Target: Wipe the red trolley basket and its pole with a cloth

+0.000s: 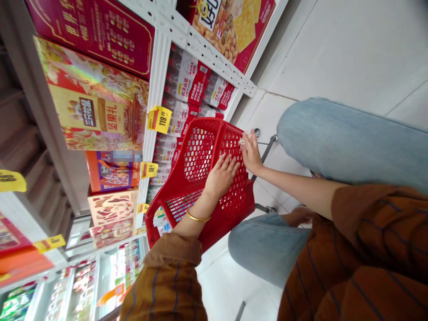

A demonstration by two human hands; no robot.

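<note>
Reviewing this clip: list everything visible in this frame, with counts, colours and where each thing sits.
shopping basket: 1, red plastic mesh, between the hands, beside the shelves
small item: 1, pale, pinched at the basket's edge
metal frame: 1, grey, behind the basket
gift boxes: several, red and gold, on shelves at left
bottle packs: several, clear with red labels, on a shelf beside the basket
price tags: at least five, yellow, on shelf edges
floor tiles: many, white, beyond the shelves
left hand: 1, open on the basket's wall
gold bangle: 1, gold, on the left wrist
right hand: 1, pinching the small item
sleeves: 2, brown striped, on both arms
jeans: 1 pair, pale blue, on the bent legs
</note>
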